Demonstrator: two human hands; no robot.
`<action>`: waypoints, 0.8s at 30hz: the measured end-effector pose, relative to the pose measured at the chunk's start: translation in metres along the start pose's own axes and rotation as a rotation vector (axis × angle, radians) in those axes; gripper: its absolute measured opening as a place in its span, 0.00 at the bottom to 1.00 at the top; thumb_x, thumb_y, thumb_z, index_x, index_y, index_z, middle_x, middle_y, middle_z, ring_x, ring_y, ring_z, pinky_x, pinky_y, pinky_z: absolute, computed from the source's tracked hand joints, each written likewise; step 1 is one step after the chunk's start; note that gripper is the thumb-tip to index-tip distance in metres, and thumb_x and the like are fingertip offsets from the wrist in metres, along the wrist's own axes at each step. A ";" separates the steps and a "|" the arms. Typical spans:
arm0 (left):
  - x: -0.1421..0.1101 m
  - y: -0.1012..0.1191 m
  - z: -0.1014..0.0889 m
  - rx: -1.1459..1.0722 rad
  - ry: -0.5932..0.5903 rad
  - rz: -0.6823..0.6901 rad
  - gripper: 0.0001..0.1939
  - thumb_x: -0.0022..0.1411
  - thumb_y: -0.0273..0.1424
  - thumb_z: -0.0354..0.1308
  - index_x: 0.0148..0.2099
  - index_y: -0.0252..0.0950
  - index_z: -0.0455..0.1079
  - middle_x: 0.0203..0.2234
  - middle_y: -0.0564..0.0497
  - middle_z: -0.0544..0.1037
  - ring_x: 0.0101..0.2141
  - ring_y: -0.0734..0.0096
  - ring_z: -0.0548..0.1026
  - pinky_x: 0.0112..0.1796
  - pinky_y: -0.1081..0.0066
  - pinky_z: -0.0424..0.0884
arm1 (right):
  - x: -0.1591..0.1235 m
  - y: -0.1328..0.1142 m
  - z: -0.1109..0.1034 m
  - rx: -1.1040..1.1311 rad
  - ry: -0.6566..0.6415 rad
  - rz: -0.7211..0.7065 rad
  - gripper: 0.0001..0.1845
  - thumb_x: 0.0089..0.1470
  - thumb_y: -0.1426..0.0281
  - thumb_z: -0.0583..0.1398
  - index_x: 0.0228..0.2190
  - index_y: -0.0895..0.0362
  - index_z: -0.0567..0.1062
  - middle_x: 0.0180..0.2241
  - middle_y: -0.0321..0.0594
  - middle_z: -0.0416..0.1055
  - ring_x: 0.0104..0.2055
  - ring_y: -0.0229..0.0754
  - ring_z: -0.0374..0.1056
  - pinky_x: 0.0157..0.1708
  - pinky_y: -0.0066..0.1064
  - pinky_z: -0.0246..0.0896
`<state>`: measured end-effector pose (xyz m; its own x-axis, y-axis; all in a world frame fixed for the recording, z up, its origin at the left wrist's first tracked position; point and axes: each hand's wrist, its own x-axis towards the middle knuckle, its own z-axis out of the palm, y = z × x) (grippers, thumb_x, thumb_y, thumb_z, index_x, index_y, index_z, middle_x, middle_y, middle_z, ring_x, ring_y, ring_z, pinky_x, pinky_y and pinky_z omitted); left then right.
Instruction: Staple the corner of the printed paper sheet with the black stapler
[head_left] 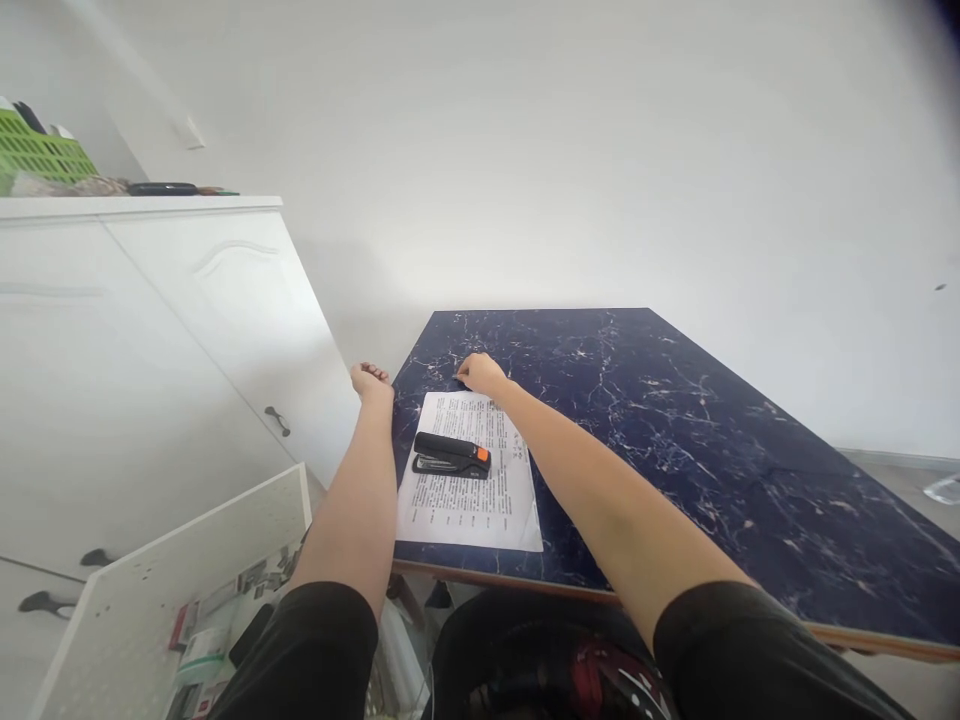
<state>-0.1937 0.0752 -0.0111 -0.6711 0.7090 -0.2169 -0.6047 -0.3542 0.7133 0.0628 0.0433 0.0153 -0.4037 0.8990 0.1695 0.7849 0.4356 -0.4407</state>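
On the dark blue marbled table [630, 430] lies a printed sheet of paper [465, 525], its top edge near my right hand. A black stapler [453, 456] with an orange patch rests across the sheet, between my forearms. Just beyond the paper, my right hand [482, 374] is low over the tabletop, its fingers pinched together at a small greyish thing too tiny to name. My left hand [370, 379] is beside the table's left edge, turned palm up with its fingers curled in. Whatever may lie inside those fingers is hidden.
A pulled-out white drawer [202, 530] holding small boxes and other items is below my left arm. White cabinets [165, 330] rise at the left, with a green basket [45, 150] on top. A pale wall [540, 160] stands behind the table.
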 end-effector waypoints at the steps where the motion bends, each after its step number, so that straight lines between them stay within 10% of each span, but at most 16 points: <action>1: 0.001 0.000 0.000 0.000 -0.002 0.000 0.21 0.72 0.39 0.61 0.62 0.35 0.70 0.56 0.41 0.75 0.51 0.57 0.77 0.50 0.53 0.78 | 0.000 0.002 -0.002 0.001 0.002 -0.006 0.18 0.67 0.58 0.62 0.49 0.60 0.77 0.51 0.42 0.76 0.51 0.50 0.74 0.51 0.46 0.73; 8: 0.000 -0.002 0.001 -0.052 -0.002 -0.008 0.11 0.75 0.37 0.56 0.44 0.33 0.70 0.31 0.53 0.73 0.25 0.77 0.70 0.27 0.76 0.70 | -0.020 0.050 -0.036 -0.093 0.120 0.066 0.12 0.64 0.70 0.60 0.42 0.56 0.85 0.43 0.47 0.83 0.50 0.50 0.77 0.57 0.36 0.66; 16: 0.001 -0.003 0.003 -0.099 -0.003 -0.030 0.12 0.68 0.29 0.52 0.31 0.39 0.55 0.17 0.61 0.56 0.15 0.80 0.53 0.19 0.78 0.50 | -0.105 0.147 -0.053 -0.189 0.074 -0.011 0.24 0.68 0.70 0.53 0.60 0.57 0.76 0.65 0.44 0.69 0.67 0.48 0.65 0.69 0.37 0.54; 24: -0.001 -0.003 0.004 -0.065 -0.027 -0.007 0.12 0.66 0.29 0.53 0.31 0.39 0.54 0.17 0.61 0.57 0.15 0.80 0.53 0.19 0.78 0.51 | -0.118 0.119 -0.053 -0.205 0.209 -0.028 0.20 0.68 0.70 0.54 0.53 0.60 0.80 0.57 0.51 0.77 0.62 0.55 0.70 0.66 0.46 0.59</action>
<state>-0.1901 0.0779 -0.0105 -0.6555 0.7273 -0.2035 -0.6366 -0.3871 0.6670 0.2287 -0.0085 -0.0105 -0.3382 0.8669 0.3662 0.8619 0.4416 -0.2494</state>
